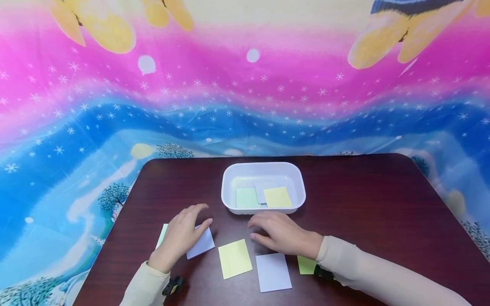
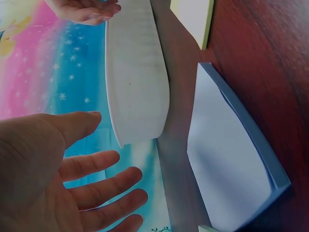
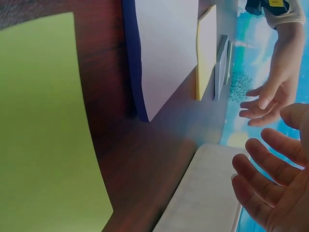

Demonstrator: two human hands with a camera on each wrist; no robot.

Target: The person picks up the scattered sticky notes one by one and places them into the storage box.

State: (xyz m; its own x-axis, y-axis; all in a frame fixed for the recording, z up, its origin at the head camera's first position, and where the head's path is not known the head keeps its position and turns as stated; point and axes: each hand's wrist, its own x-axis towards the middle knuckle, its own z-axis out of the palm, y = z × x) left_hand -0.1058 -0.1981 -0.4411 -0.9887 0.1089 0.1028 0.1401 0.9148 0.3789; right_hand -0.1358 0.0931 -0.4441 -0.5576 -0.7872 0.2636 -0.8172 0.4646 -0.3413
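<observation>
My left hand (image 1: 183, 233) hovers over a pale lavender sticky-note pad (image 1: 203, 245) and holds nothing; its fingers are spread and gently bent in the left wrist view. Under its edge a mint-green pad (image 1: 162, 234) is mostly hidden. Empty too, my right hand (image 1: 283, 233) hangs just in front of the white plastic tub (image 1: 226, 187), fingers loosely bent. Between the hands lie a yellow pad (image 1: 235, 259) and a second lavender pad (image 1: 273, 273). A lime-green pad (image 1: 306, 265) is partly covered by the right wrist.
Inside the tub lie a mint pad (image 1: 246, 198), a yellow pad (image 1: 278, 197) and a lavender pad (image 1: 260, 192) partly beneath the yellow one. The dark brown table (image 1: 356, 199) ends at a patterned cloth backdrop (image 1: 245, 93).
</observation>
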